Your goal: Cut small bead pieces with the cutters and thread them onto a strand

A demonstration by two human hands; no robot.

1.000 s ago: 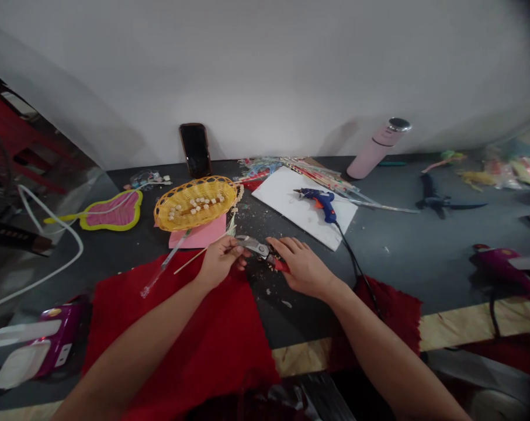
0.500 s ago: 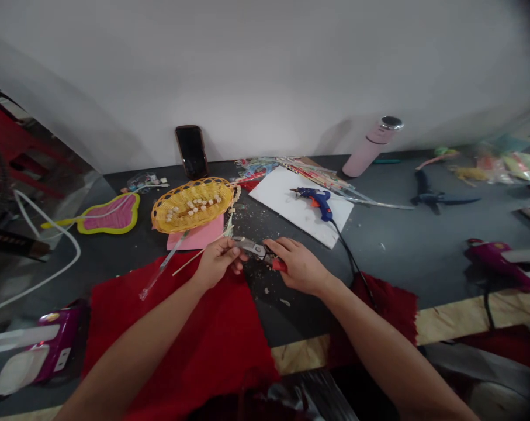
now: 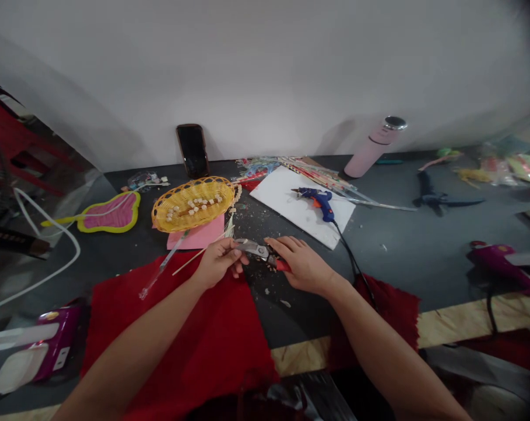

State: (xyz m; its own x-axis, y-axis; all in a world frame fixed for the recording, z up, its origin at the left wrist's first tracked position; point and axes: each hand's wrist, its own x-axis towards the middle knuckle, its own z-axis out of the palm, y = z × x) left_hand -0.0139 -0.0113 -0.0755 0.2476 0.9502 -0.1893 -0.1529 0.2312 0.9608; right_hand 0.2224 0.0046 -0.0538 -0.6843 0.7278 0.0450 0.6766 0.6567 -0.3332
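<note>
Stick (image 3: 190, 261), judged light and brittle, appears pinched in left hand (image 3: 215, 263); stiff cutters (image 3: 259, 251) are held by handle (image 3: 283, 265) in right hand (image 3: 307, 268).

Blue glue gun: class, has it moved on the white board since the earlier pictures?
No; the blue glue gun lies on the same part of the white board.

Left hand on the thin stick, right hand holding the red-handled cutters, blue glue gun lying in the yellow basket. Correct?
Not the last part: the head view shows the blue glue gun lying on the white board. Left hand on the thin stick, right hand holding the red-handled cutters: correct.
</note>
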